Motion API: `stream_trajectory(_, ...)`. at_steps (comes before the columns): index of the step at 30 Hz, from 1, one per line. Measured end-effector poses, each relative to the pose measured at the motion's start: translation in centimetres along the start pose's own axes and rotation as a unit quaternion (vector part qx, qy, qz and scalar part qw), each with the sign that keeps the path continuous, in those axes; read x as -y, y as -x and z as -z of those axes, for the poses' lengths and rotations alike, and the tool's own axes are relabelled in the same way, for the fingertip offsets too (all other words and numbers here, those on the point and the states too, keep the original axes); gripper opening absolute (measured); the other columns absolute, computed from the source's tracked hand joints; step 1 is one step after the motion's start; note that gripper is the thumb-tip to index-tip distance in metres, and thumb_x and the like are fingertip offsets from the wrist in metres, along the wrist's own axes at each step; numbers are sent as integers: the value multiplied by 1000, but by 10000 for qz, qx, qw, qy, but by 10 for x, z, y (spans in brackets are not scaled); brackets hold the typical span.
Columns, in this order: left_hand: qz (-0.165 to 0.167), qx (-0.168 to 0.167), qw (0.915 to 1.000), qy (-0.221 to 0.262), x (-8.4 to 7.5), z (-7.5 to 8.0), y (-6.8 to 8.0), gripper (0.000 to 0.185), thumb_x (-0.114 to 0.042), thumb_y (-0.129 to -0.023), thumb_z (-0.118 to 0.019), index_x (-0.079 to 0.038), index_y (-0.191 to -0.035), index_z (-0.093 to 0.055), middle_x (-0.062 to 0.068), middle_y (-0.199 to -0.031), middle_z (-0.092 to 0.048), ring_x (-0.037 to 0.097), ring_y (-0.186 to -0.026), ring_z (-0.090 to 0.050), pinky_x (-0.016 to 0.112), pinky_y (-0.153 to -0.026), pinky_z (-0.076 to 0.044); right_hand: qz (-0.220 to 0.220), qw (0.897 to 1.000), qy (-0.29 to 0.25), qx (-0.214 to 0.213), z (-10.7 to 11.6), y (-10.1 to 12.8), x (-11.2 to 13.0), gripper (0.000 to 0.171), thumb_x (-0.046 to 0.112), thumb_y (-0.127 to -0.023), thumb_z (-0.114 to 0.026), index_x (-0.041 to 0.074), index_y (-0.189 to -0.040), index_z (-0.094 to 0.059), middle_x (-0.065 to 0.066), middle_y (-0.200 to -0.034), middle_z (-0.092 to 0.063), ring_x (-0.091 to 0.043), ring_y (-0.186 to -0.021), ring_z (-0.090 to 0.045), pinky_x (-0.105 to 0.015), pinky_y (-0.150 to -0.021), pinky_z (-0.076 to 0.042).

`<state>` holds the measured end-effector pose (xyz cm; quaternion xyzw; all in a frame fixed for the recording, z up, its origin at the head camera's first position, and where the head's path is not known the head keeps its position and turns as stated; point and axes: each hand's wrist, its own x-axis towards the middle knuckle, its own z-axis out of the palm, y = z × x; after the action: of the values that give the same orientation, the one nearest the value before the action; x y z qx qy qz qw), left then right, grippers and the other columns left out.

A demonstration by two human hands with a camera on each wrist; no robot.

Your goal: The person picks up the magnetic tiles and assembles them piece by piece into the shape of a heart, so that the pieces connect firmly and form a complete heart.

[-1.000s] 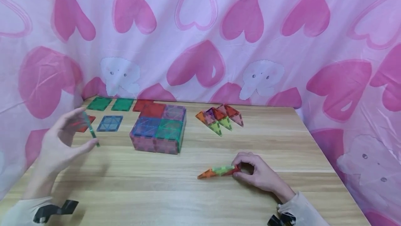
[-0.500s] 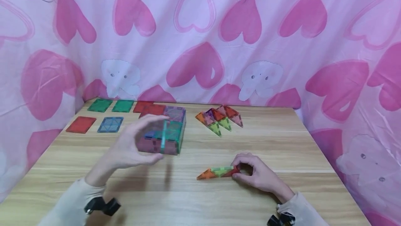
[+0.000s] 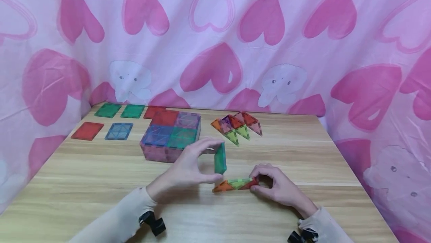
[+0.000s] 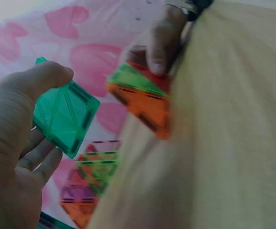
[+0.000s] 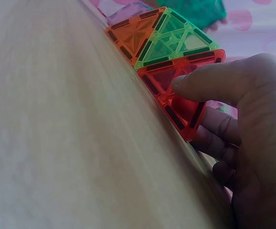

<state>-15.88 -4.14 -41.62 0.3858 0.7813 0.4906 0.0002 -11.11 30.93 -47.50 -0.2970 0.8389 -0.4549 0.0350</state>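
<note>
My left hand (image 3: 186, 166) pinches a green square magnetic tile (image 3: 220, 159) by its edges, thumb below and fingers above, held upright over the table. In the left wrist view the same green tile (image 4: 64, 114) is see-through with dark magnets along its rim. My right hand (image 3: 277, 185) pinches the red end of a joined strip of triangular magnetic tiles (image 3: 239, 184), orange, yellow-green and red, standing on edge on the table. The right wrist view shows the thumb on the red triangle (image 5: 164, 78). The green tile is close to the strip; a gap shows between them.
A low block of joined square tiles (image 3: 158, 134) stands left of centre. Behind it and to its left lie flat squares, among them a red tile (image 3: 87, 131) and a blue tile (image 3: 119, 131). Joined triangular tiles (image 3: 230, 125) rest at the back. A pink heart-print cloth (image 3: 208, 60) encloses the table.
My left hand has carried the green tile from the far left, past the front of the block, to beside the triangle strip. My right hand and the strip have stayed in place.
</note>
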Motion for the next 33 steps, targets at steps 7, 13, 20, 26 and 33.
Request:
stream_trajectory(7, 215, 303, 9993, -85, 25, -20, 2, 85, -34, -86, -98, -25, -161, -56, -7, -146, -64, 15, -129, -67, 42, -112, -57, -72, 10000, 21, 0, 1, 0, 3, 26, 15, -94, -89, 34, -106, -76, 11, -108, -75, -16, -100, -61, -36, -92, -47)
stream_trajectory(13, 404, 437, 9982, -33, 37, -22, 10, 85, -36, -86, -97, -21, -161, -58, -7, -146, -64, 17, -126, -68, 45, -111, -57, -138, 9999, 47, -17, 0, -1, 4, 26, 16, -93, -89, 35, -104, -74, 12, -106, -73, -17, -98, -59, -36, -90, -46)
stream_trajectory(20, 433, 505, 9978, 53, 41, -25, 14, 86, -40, -87, -97, -20, -161, -58, -9, -151, -62, 15, -127, -65, 44, -111, -55, 35, 9999, -88, 105, 2, -2, 1, 28, 13, -94, -89, 32, -107, -74, 9, -107, -74, -17, -100, -62, -35, -94, -48)
stream_trajectory(26, 289, 523, 9982, 39, 43, -25, 14, 85, -41, -88, -96, -19, -161, -58, -7, -150, -62, 15, -126, -65, 43, -110, -55, -30, 9937, -1119, 40, 11, 0, -4, 24, 2, -101, -76, 14, -122, -75, -6, -116, -76, -18, -107, -69, -30, -99, -55)
stream_trajectory(33, 204, 530, 9984, 15, 46, -25, 15, 89, -36, -86, -98, -19, -162, -56, -7, -149, -61, 15, -126, -64, 44, -110, -56, -261, 9665, -2066, -1501, 31, -11, -27, 21, -6, -109, -58, -19, -125, -60, -21, -112, -70, -20, -99, -70, -27, -85, -61)
